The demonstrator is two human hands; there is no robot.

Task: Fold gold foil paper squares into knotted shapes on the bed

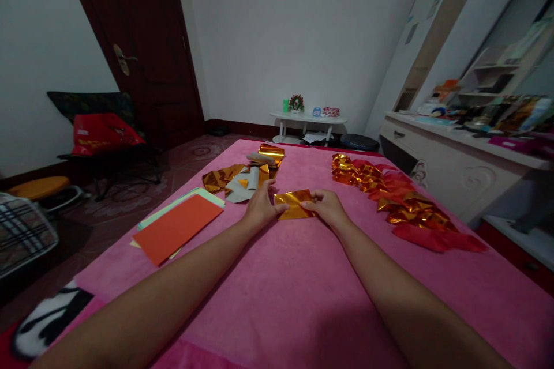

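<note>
A small rectangle of shiny gold foil (295,205) is held level over the pink cloth (298,277). My left hand (263,206) pinches its left end, thumb on top and the index finger raised behind. On the right end, my right hand (328,206) grips the foil between thumb and fingers. Just beyond my left hand lie crumpled gold and grey foil pieces (242,184) and a gold foil roll (272,153). Orange paper (179,226) rests on yellow and green sheets at the left.
Crinkled gold foil (415,211) and red pieces (437,239) line the cloth's right side. A white low table (309,119) stands by the far wall. A dresser (459,155) is at the right, and a chair with a red bag (104,134) at the left.
</note>
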